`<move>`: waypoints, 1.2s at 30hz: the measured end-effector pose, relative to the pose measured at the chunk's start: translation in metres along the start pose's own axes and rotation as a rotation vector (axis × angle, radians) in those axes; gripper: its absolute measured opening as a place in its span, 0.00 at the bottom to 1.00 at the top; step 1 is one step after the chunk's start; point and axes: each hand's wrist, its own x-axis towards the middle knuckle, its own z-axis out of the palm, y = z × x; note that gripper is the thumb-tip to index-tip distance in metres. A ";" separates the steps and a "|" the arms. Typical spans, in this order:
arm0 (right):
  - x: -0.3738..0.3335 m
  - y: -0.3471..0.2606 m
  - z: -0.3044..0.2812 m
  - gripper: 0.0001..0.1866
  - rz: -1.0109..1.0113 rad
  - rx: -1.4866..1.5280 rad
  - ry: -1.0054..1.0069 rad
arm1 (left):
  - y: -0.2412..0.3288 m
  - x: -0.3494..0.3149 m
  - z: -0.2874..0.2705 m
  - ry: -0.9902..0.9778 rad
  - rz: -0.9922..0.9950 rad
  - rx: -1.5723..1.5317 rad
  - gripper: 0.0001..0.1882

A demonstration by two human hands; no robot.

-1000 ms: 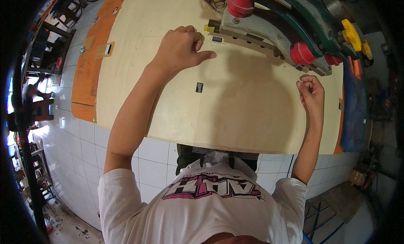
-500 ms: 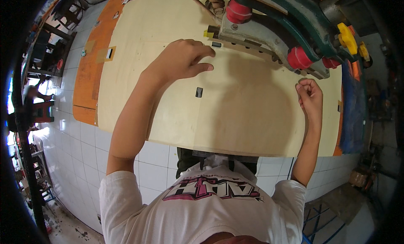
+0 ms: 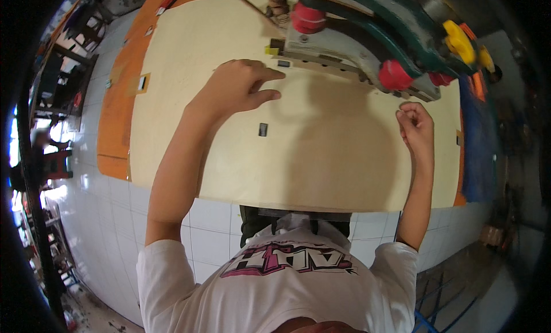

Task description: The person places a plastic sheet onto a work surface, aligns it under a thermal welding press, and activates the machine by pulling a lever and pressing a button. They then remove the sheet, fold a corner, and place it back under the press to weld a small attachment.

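Observation:
A large cream sheet covers most of the orange tabletop in front of me. My left hand hovers over or rests on it at left of centre, thumb and forefinger spread apart with nothing visible between them. Just beyond its fingertips is a small dark rectangular piece, and another small dark piece lies nearer to me. My right hand is at the sheet's right side, fingers curled in against the thumb; whatever they hold, if anything, is too small to make out. Beyond that hand sits the end of a green and grey machine frame.
The machine carries red knobs and a yellow knob, and overhangs the far right. A bare orange strip of table shows at left, with a small white piece near it. Dark blue material hangs at right.
The whole scene has slid slightly left in view. Both hands keep nearly the same pose and place over the sheet, with the left fingers a little straighter.

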 end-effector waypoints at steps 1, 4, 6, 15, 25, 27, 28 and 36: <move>0.002 0.001 0.001 0.06 -0.022 -0.010 -0.013 | 0.002 -0.002 -0.001 0.041 -0.009 -0.019 0.19; 0.000 -0.003 0.001 0.06 -0.010 -0.039 0.004 | 0.011 0.000 -0.005 -0.001 -0.109 -0.076 0.19; 0.000 -0.001 0.000 0.07 0.018 -0.019 -0.012 | 0.011 0.002 -0.005 -0.010 -0.132 -0.068 0.20; 0.003 0.007 -0.001 0.07 0.012 -0.079 0.008 | 0.007 0.003 -0.004 -0.005 -0.065 -0.088 0.21; 0.003 0.008 0.001 0.08 0.034 -0.103 0.022 | 0.009 0.003 -0.006 -0.030 -0.094 -0.093 0.21; 0.004 0.012 0.001 0.08 0.021 -0.107 0.026 | 0.008 0.002 -0.005 -0.014 -0.078 -0.091 0.22; 0.005 0.013 0.001 0.08 0.009 -0.111 0.031 | 0.008 0.002 -0.005 -0.014 -0.078 -0.091 0.22; 0.004 0.011 0.002 0.09 -0.023 -0.125 0.041 | 0.012 0.003 -0.007 -0.025 -0.129 -0.074 0.20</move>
